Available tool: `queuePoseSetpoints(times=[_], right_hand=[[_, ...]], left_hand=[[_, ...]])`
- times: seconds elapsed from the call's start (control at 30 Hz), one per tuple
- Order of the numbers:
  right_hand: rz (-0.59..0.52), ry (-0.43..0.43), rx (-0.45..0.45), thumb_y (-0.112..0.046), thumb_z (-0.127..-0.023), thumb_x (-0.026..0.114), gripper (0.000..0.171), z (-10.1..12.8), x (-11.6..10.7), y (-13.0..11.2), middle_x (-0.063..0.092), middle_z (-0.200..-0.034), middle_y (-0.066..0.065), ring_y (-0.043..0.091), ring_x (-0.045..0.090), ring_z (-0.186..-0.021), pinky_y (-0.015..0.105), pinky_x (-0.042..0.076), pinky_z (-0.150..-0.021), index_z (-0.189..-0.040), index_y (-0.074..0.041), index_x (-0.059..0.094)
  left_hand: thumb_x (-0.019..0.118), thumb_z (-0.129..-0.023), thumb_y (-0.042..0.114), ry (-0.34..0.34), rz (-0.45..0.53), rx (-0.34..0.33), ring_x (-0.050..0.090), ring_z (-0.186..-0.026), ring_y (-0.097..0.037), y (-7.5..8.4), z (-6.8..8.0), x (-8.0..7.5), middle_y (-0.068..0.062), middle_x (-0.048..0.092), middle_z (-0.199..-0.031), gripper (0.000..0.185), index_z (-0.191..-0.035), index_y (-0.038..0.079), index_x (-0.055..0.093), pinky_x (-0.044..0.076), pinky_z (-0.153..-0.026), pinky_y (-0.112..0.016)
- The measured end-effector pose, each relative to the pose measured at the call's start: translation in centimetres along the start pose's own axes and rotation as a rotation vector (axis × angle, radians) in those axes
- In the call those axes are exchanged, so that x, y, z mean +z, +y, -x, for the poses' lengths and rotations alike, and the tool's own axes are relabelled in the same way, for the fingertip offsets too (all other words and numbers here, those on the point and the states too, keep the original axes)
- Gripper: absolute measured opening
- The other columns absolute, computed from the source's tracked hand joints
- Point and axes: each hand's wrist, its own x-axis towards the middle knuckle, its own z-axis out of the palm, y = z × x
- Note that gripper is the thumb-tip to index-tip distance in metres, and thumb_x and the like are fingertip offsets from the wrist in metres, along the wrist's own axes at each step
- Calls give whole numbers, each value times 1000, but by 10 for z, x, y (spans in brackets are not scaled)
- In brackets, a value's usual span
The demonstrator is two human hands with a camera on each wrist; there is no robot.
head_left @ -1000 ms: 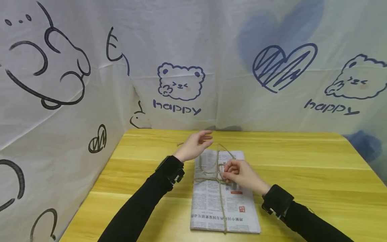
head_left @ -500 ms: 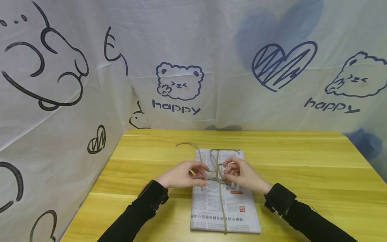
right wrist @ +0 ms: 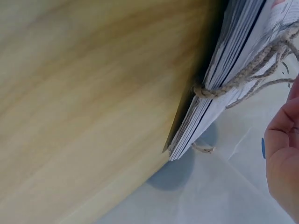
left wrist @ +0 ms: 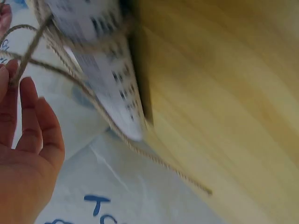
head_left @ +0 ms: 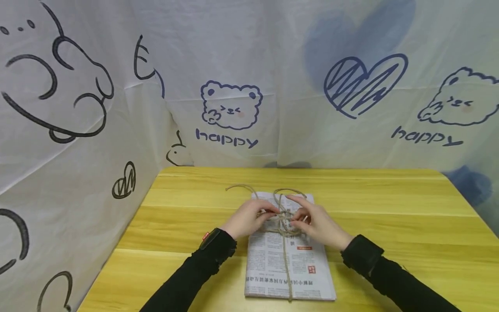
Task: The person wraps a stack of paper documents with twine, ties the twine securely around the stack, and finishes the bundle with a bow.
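Note:
A flat stack of folded newspapers [head_left: 269, 268] lies on the table, bound lengthwise and crosswise with brown twine [head_left: 286, 255]. Above the crossing, my left hand [head_left: 247, 219] pinches a strand between thumb and index finger; the left wrist view shows this strand [left wrist: 32, 50] rising from the fingertips. My right hand [head_left: 321, 223] faces it from the other side, thumb and a finger pinching the twine near the crossing, index finger stretched out. In the right wrist view the twine wraps the stack's layered edge [right wrist: 224, 70], and the right fingertips are cut off by the frame.
One loose twine tail [head_left: 239, 186] runs past the stack's far left corner onto the yellow wood-grain table [head_left: 390, 225]. Another length curves over the far edge. A white cloth [head_left: 300, 86] with drawings hangs behind the table and along its left side.
My left hand came back from beyond the stack's far left corner to the crossing and now pinches a strand there. The right hand stays by the crossing, its index finger now straightened.

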Motion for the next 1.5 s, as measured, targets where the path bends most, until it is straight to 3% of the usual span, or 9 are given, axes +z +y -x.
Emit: queuePoseSetpoints(times=[0.2, 0.5, 0.73, 0.87, 1.03, 1.23, 1.4, 1.5], right_hand=[[58, -67, 39, -10, -96, 68, 41, -3, 0, -1, 76, -86, 5, 11, 64, -70, 23, 49, -65, -135, -1, 60], [-56, -214, 70, -15, -101, 62, 30, -7, 0, 0, 72, -74, 6, 15, 64, -63, 22, 45, -62, -127, -1, 67], [-107, -217, 104, -16, -101, 61, 18, -8, -1, 4, 73, -75, 8, 23, 65, -65, 21, 45, -62, -105, -4, 74], [-128, -189, 130, -17, -101, 62, 20, -8, 0, 8, 74, -75, 7, 20, 66, -66, 22, 47, -62, -107, -2, 74], [-186, -206, 175, -17, -102, 61, 31, -7, -2, 11, 74, -78, 11, 22, 68, -68, 24, 50, -63, -123, 4, 65], [-266, -264, 175, -18, -103, 60, 50, -10, -2, 12, 75, -79, 17, 26, 72, -73, 27, 55, -70, -144, 7, 46], [-275, -290, 132, -16, -103, 59, 39, -10, -2, 12, 74, -79, 19, 26, 72, -72, 28, 56, -70, -133, 9, 57], [-252, -238, 142, -14, -102, 60, 31, -10, -2, 12, 75, -80, 17, 25, 72, -73, 29, 57, -68, -123, 9, 63]], left_hand=[[65, -98, 13, -23, 142, -39, 67, -113, -16, 0, -7, 8, -2, 74, -115, 21, -117, 14, 75, 50, -105, -32], [64, -99, 9, -56, 285, -104, 71, -101, -16, -3, -6, 10, -5, 74, -112, 28, -126, 12, 69, 54, -84, -22], [60, -102, 13, -75, 284, -116, 70, -101, -18, -13, -3, 8, -7, 73, -114, 31, -132, 7, 64, 54, -82, -26], [58, -104, 20, -95, 259, -148, 69, -95, -15, -17, 1, 5, -5, 73, -113, 30, -131, 9, 65, 52, -79, -27], [61, -102, 20, -70, 199, -110, 65, -90, -12, -19, 4, 3, -3, 73, -104, 19, -112, 10, 75, 53, -81, -26], [56, -104, 18, -38, 332, -125, 62, -96, -14, -18, 4, 4, -9, 69, -108, 22, -115, 4, 70, 51, -87, -29], [53, -106, 16, -63, 399, -112, 63, -100, -18, -17, 4, 4, -13, 69, -113, 22, -116, 3, 67, 49, -85, -29], [51, -107, 19, -82, 293, -94, 64, -100, -16, -18, 6, 4, -9, 70, -113, 23, -118, 7, 67, 50, -86, -28]])
